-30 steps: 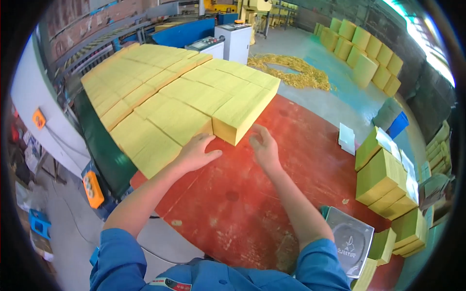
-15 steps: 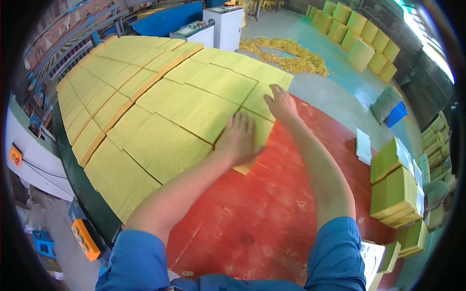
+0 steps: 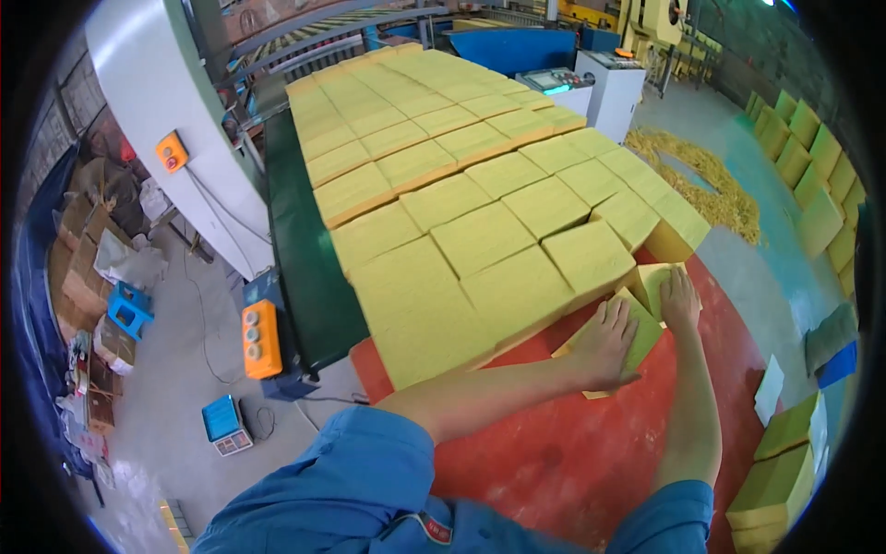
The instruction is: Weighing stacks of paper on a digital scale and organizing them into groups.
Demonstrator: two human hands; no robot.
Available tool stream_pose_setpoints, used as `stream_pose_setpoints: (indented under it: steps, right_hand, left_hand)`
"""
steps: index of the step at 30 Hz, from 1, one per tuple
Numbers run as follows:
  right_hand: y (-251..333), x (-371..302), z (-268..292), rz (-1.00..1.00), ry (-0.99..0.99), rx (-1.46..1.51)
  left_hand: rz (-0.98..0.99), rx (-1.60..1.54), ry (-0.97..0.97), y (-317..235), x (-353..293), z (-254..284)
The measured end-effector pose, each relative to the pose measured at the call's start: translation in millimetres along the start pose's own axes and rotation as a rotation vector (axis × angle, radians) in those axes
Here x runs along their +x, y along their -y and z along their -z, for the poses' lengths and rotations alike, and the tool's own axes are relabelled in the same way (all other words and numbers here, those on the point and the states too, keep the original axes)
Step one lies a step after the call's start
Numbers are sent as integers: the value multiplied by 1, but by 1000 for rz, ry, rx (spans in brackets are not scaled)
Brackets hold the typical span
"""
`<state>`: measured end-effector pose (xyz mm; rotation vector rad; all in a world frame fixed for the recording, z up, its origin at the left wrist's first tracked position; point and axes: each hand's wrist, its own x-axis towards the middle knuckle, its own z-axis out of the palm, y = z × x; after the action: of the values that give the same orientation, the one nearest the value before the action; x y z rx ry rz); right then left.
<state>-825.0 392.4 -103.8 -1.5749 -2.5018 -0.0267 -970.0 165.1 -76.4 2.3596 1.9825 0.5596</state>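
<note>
My left hand [image 3: 604, 346] lies with its fingers stretched over a tilted yellow paper block [image 3: 644, 343] at the near right of the red tabletop [image 3: 544, 462]. Just beyond it my right hand [image 3: 680, 297] rests, fingers extended and close together, on a second small yellow block [image 3: 652, 280]. Both blocks sit askew, apart from the large bed of yellow paper blocks [image 3: 498, 235]. The undersides of my palms are hidden. Gaps show between some blocks at the bed's near right corner.
A dark green conveyor belt [image 3: 318, 309] runs along the bed's left side, by an orange button box [image 3: 261, 340]. Further stacks [image 3: 771, 485] stand at the right edge. Yellow scraps [image 3: 729, 198] lie on the floor beyond. A blue stool [image 3: 129, 309] stands left.
My view has swung left. Both hands have come off the bed's surface onto two blocks at its near right corner, which now sit separate and turned.
</note>
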Motion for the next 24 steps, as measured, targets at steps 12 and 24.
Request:
stream_pose_setpoints:
  steps: [12,24]
  right_hand:
    - [8,-124,28,206,-61,84]
    - [22,-356,103,454,82,194]
  left_hand:
    - [-211,-73,70,-95,-135,21]
    - [-559,-238,347,-180,-292,82]
